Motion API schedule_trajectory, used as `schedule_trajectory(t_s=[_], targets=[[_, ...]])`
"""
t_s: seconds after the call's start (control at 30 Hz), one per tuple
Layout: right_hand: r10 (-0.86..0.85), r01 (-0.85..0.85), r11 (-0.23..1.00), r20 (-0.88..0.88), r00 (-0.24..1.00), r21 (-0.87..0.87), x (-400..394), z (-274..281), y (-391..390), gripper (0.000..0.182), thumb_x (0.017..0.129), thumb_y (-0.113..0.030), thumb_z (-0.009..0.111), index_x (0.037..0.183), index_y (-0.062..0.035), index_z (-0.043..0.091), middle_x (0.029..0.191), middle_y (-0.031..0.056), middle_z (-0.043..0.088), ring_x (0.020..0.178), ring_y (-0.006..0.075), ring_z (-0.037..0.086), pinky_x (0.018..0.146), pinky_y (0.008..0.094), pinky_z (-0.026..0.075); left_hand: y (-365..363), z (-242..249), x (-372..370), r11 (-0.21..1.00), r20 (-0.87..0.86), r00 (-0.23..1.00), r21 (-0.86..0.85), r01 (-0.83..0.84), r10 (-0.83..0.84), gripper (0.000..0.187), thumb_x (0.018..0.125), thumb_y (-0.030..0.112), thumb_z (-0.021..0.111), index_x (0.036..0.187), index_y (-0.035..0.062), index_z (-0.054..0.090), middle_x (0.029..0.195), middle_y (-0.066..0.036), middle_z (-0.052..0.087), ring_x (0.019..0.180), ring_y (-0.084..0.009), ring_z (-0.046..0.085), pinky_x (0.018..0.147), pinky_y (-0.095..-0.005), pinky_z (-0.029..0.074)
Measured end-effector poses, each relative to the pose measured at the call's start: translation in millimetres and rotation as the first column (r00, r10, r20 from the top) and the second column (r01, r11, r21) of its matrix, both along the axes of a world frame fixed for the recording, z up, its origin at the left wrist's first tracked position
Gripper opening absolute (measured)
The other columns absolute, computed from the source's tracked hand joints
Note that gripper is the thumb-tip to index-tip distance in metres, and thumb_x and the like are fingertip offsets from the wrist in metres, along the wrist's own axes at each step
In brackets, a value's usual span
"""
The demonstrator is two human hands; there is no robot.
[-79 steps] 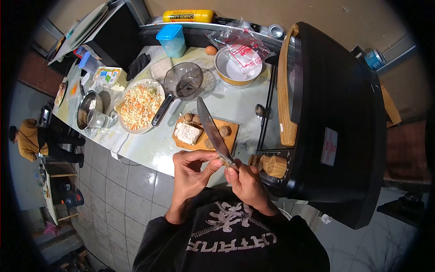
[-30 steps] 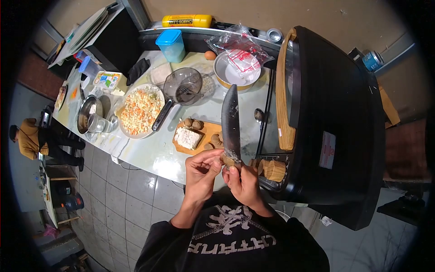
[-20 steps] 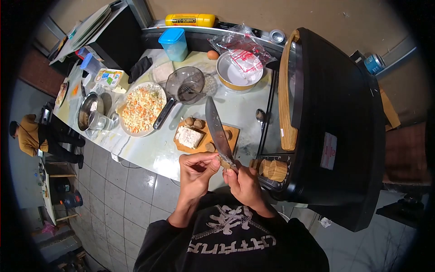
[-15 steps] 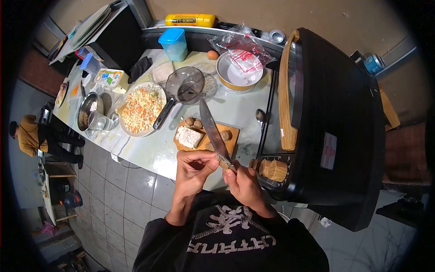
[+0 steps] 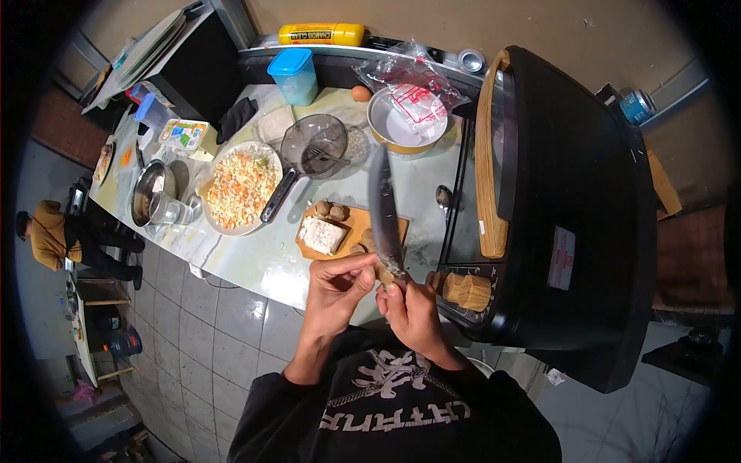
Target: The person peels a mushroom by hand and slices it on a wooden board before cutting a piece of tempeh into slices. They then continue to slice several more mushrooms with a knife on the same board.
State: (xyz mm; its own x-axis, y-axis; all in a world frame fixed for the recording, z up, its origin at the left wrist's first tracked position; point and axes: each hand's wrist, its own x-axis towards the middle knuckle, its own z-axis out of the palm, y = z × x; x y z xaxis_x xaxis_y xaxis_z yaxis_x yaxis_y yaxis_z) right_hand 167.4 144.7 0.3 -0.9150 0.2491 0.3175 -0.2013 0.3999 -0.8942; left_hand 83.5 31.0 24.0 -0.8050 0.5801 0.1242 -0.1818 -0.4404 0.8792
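I look down on a pale counter (image 5: 270, 255) above a grey tiled floor, with a big black appliance (image 5: 571, 208) filling the right side. My right hand (image 5: 413, 309) is clenched round the handle of a long knife (image 5: 384, 212); the blade points away from me and is blurred, so I cannot make out its edge. My left hand (image 5: 340, 282) pinches a small brown piece (image 5: 384, 273) against the base of the blade, just over the counter's near edge. Fingers cover most of that piece and I cannot tell what it is.

Beyond the hands lies one wooden board (image 5: 356, 220) carrying one white block (image 5: 322, 234) and two small brown lumps (image 5: 329, 210); the blade hides the board's right part. Farther back I count one plate of chopped food (image 5: 238, 185), one glass-lidded pan (image 5: 312, 147), one yellow-rimmed bowl (image 5: 390, 127) under a plastic bag, one blue-lidded tub (image 5: 292, 73) and one egg (image 5: 360, 93).
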Motion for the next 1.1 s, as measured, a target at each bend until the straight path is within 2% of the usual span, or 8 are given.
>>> schedule_trajectory(t_s=[0.07,0.27,0.4,0.47,0.8,1.0,1.07,1.1], targets=[[-0.021,0.033,0.98,0.064,0.998,-0.198,-1.3,13.2,-2.4,0.008,0.09,-0.006,0.049,0.089,0.0025,0.05,0.06,0.0131,0.055,0.051,0.0306,0.057,0.046,0.0383,0.042,8.8,3.5,8.3,0.997,0.185,0.982,0.049,-0.052,0.042,0.025,0.086,0.001,0.06,0.11,-0.0051,0.059,0.094,-0.014,0.066,0.068,-0.0132,0.06,0.06,-0.0246,0.05],[-0.044,0.045,0.997,0.015,0.999,-0.061,0.6,7.7,-2.1,0.009,0.089,-0.004,0.049,0.083,0.0023,0.048,0.059,0.013,0.054,0.052,0.0304,0.058,0.046,0.0388,0.042,12.6,-18.2,21.0,0.978,0.184,0.969,0.097,-0.185,0.165,0.019,0.085,0.002,0.062,0.103,-0.0045,0.063,0.083,-0.014,0.066,0.061,-0.0153,0.06,0.049,-0.0269,0.05],[-0.039,0.04,0.997,0.027,0.999,-0.07,1.2,4.5,-2.3,0.009,0.089,-0.005,0.051,0.084,0.0018,0.049,0.059,0.0147,0.054,0.053,0.0331,0.058,0.046,0.04,0.042,10.0,-6.0,16.9,0.952,-0.023,0.954,-0.056,-0.299,0.299,0.014,0.082,0.0,0.065,0.095,-0.0048,0.066,0.082,-0.014,0.067,0.065,-0.0132,0.061,0.056,-0.0248,0.051],[-0.021,0.022,0.999,0.034,0.999,-0.03,1.3,2.9,-1.6,0.014,0.093,-0.007,0.042,0.086,0.0016,0.051,0.056,0.0067,0.052,0.046,0.0198,0.053,0.046,0.0319,0.04,5.7,-6.5,13.6,0.946,-0.076,0.953,-0.119,-0.302,0.295,0.013,0.081,-0.001,0.066,0.094,-0.005,0.066,0.083,-0.014,0.067,0.067,-0.0123,0.061,0.059,-0.0237,0.051],[-0.005,-0.001,0.999,0.144,0.989,0.041,2.2,1.8,0.5,0.013,0.093,-0.006,0.042,0.091,0.0031,0.051,0.06,0.0088,0.054,0.049,0.021,0.055,0.048,0.0332,0.043,-4.4,-2.8,-7.4,0.981,-0.048,0.992,-0.151,-0.126,0.12,0.012,0.079,-0.004,0.067,0.091,-0.0066,0.067,0.084,-0.013,0.068,0.074,-0.0117,0.062,0.068,-0.0236,0.051],[-0.003,0.01,0.991,0.048,0.999,-0.131,-0.4,4.5,-4.8,0.014,0.094,-0.007,0.043,0.092,0.0032,0.052,0.057,0.0053,0.052,0.044,0.0137,0.051,0.044,0.0275,0.04,-3.1,-11.9,-6.2,0.995,0.03,0.998,-0.083,-0.047,0.049,0.016,0.081,-0.001,0.066,0.097,-0.0046,0.065,0.088,-0.013,0.068,0.078,-0.0126,0.063,0.072,-0.0249,0.051],[-0.036,0.06,0.969,0.103,0.994,-0.24,-0.7,10.0,-5.2,0.013,0.092,-0.006,0.047,0.081,0.0012,0.05,0.06,0.0122,0.054,0.053,0.0286,0.058,0.049,0.0359,0.043,1.9,-15.4,-0.3,0.999,0.057,0.997,-0.034,-0.042,0.044,0.017,0.082,-0.001,0.065,0.099,-0.0041,0.065,0.089,-0.013,0.067,0.078,-0.0128,0.063,0.073,-0.0251,0.051],[-0.037,0.062,0.969,0.104,0.994,-0.24,-0.6,9.0,-4.8,0.013,0.092,-0.006,0.047,0.081,0.0012,0.05,0.06,0.0122,0.054,0.053,0.0286,0.058,0.049,0.0359,0.043,8.3,-15.9,4.8,0.995,0.138,0.986,0.003,-0.096,0.095,0.019,0.083,0.0,0.064,0.101,-0.0041,0.064,0.089,-0.013,0.067,0.075,-0.0139,0.063,0.069,-0.0255,0.052]])
